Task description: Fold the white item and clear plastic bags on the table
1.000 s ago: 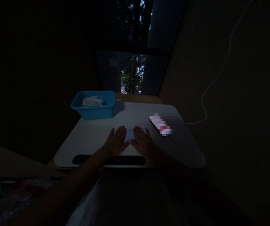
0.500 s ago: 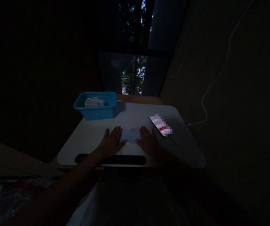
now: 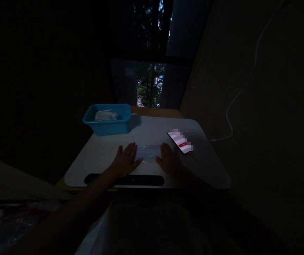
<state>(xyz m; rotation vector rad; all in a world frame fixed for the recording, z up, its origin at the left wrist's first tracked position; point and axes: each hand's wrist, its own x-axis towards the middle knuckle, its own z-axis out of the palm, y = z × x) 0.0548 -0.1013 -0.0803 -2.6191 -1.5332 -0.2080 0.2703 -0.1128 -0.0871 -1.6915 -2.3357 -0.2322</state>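
A pale, pleated rectangle in a shiny clear wrapper (image 3: 148, 153), which looks like a packed face mask, lies flat on the white lap table (image 3: 98, 157). On its left end rests my left hand (image 3: 125, 159), laid flat with the thumb spread toward the near edge. My right hand (image 3: 170, 158) lies flat at the other end, fingers out and thumb by the wrapper's near corner. Neither hand is closed around anything. Dim light hides the finer detail of the fingers and the wrapper.
A blue plastic basket (image 3: 109, 126) at the back left holds pale packets (image 3: 106, 115). Right of my right hand lies a lit phone (image 3: 178, 140) with a thin dark cord. A white cable (image 3: 228, 122) hangs along the right wall. Behind the table stands a window (image 3: 150, 85).
My right hand has slid slightly to the right, uncovering more of the wrapper's right end. My left hand stays in place.
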